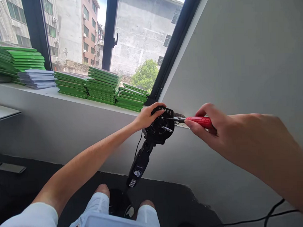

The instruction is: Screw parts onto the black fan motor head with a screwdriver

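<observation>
A black stand fan's bare motor head (155, 131) stands by the windowsill, with no blades or grille on it and a metal shaft poking out. Below it runs the control panel (138, 168), with a knob and several buttons. My left hand (149, 116) is closed over the top left edge of the motor head, thumb on its front. My right hand (214, 124) grips a screwdriver (198, 121) by its red handle. The screwdriver points left, its tip at the right side of the motor head's front; the exact contact point is too small to tell.
Stacks of green booklets (102, 85) and a white paper stack (38, 78) line the windowsill (24, 93). A pale plastic tray (115, 224) is at my lap. A black cable (254, 219) runs at the lower right, beside the grey wall (239, 57).
</observation>
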### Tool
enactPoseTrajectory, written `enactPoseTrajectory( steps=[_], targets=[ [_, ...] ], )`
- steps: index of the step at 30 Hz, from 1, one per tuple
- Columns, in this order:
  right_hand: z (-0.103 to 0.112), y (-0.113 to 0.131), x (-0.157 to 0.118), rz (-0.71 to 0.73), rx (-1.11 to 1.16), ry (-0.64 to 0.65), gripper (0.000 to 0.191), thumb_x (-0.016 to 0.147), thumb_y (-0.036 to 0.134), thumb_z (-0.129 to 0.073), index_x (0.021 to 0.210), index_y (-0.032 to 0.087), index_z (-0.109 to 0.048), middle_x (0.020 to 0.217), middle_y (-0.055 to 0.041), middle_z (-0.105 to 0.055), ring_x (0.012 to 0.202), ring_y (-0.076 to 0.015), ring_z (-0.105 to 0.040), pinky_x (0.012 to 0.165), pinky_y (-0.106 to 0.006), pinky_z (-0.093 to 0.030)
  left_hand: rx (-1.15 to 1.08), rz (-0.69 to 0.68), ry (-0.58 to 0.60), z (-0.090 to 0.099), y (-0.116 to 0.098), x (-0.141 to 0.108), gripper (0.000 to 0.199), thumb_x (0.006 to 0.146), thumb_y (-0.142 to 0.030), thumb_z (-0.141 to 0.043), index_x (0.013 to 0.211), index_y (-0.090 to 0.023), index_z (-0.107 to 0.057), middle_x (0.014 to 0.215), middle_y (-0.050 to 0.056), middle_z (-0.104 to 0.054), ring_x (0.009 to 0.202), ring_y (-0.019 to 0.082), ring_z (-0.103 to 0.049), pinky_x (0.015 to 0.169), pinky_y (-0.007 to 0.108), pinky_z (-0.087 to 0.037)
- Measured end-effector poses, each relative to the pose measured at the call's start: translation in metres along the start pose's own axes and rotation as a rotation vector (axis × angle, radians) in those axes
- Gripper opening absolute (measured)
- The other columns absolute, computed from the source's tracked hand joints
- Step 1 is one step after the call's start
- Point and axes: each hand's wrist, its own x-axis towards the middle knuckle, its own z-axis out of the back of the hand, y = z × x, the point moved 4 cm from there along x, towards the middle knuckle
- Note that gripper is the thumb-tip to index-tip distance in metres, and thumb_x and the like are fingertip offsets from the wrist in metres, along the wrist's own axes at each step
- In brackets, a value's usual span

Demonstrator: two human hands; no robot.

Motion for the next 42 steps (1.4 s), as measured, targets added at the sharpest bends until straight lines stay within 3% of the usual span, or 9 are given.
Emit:
enactPoseTrajectory(
  steps=[3, 8, 12, 15, 26, 31, 35, 39, 42],
  targets=[
    [0.002, 0.005, 0.003, 0.062, 0.124, 0.046, 0.05, 0.101, 0.059, -0.026, 0.111, 0.019, -0.054, 0.054, 0.001, -0.06, 0.036, -0.0127, -0.044, 0.041, -0.025, -0.027, -0.01, -0.019, -0.004, 0.0, -0.001, 0.0, 0.026, 0.098, -0.031, -0.053, 0.119, -0.02, -0.063, 0.111, 0.004, -0.071, 0.107, 0.022, -0.065, 0.099, 0.033, -0.049],
    [0.008, 0.007, 0.009, 0.022, -0.298, -0.049, 0.07, 0.099, 0.068, -0.009, 0.076, 0.021, -0.057, 0.035, 0.0031, -0.032, 0.033, -0.0146, -0.036, 0.04, -0.025, -0.019, 0.009, -0.004, -0.001, 0.001, 0.0, 0.0, 0.027, 0.098, -0.032, -0.052, 0.121, -0.023, -0.062, 0.109, 0.003, -0.073, 0.106, 0.021, -0.066, 0.099, 0.032, -0.049],
    [0.006, 0.01, 0.011, 0.088, -0.081, -0.003, 0.075, 0.098, 0.066, -0.003, 0.104, 0.017, -0.059, 0.041, 0.0041, -0.046, 0.033, -0.0128, -0.041, 0.04, -0.022, -0.023, 0.014, 0.001, -0.002, 0.002, 0.001, -0.001, 0.026, 0.099, -0.032, -0.052, 0.121, -0.023, -0.062, 0.11, 0.002, -0.073, 0.107, 0.021, -0.066, 0.099, 0.031, -0.048],
    [0.005, 0.004, 0.012, 0.003, -0.251, 0.034, 0.079, 0.097, 0.065, 0.003, 0.086, 0.02, -0.06, 0.037, 0.0023, -0.037, 0.034, -0.0156, -0.038, 0.041, -0.025, -0.021, 0.027, 0.016, -0.003, 0.002, 0.002, 0.0, 0.027, 0.099, -0.032, -0.052, 0.122, -0.023, -0.062, 0.105, 0.002, -0.073, 0.102, 0.02, -0.067, 0.096, 0.03, -0.049],
    [0.004, 0.004, 0.022, -0.122, -0.053, 0.276, 0.044, 0.093, 0.056, -0.032, 0.103, 0.022, -0.058, 0.048, 0.0016, -0.051, 0.044, -0.015, -0.041, 0.05, -0.026, -0.025, 0.003, -0.009, -0.016, 0.002, 0.005, -0.001, 0.027, 0.099, -0.033, -0.052, 0.121, -0.021, -0.062, 0.112, 0.004, -0.071, 0.107, 0.022, -0.065, 0.1, 0.032, -0.047],
    [0.004, -0.003, 0.021, -0.208, -0.17, 0.291, 0.058, 0.097, 0.063, -0.018, 0.091, 0.023, -0.06, 0.049, -0.0027, -0.05, 0.047, -0.0179, -0.04, 0.052, -0.03, -0.028, 0.003, -0.009, 0.026, 0.006, 0.006, 0.0, 0.027, 0.099, -0.033, -0.05, 0.122, -0.021, -0.06, 0.11, 0.003, -0.07, 0.106, 0.021, -0.063, 0.099, 0.032, -0.048],
    [0.002, 0.003, 0.018, -0.156, 0.013, 0.333, 0.054, 0.095, 0.063, -0.031, 0.12, 0.023, -0.057, 0.056, -0.0016, -0.059, 0.048, -0.0176, -0.046, 0.056, -0.031, -0.031, 0.01, -0.01, 0.064, 0.009, 0.002, -0.001, 0.028, 0.1, -0.033, -0.048, 0.122, -0.02, -0.059, 0.107, 0.004, -0.069, 0.102, 0.021, -0.063, 0.097, 0.033, -0.048],
    [0.008, 0.005, 0.018, -0.185, -0.202, 0.273, 0.074, 0.097, 0.068, -0.01, 0.095, 0.019, -0.066, 0.048, -0.0045, -0.049, 0.048, -0.0186, -0.044, 0.055, -0.032, -0.027, 0.016, 0.0, 0.064, 0.01, -0.001, -0.002, 0.028, 0.1, -0.034, -0.048, 0.122, -0.02, -0.059, 0.105, 0.004, -0.069, 0.101, 0.021, -0.063, 0.096, 0.033, -0.049],
    [0.006, 0.009, 0.019, -0.122, -0.045, 0.307, 0.059, 0.096, 0.064, -0.025, 0.111, 0.021, -0.064, 0.052, -0.0017, -0.054, 0.047, -0.0165, -0.044, 0.054, -0.03, -0.028, 0.018, -0.01, 0.073, 0.01, -0.001, -0.001, 0.028, 0.1, -0.034, -0.048, 0.122, -0.02, -0.059, 0.106, 0.004, -0.069, 0.101, 0.021, -0.063, 0.096, 0.034, -0.05]
  ],
)
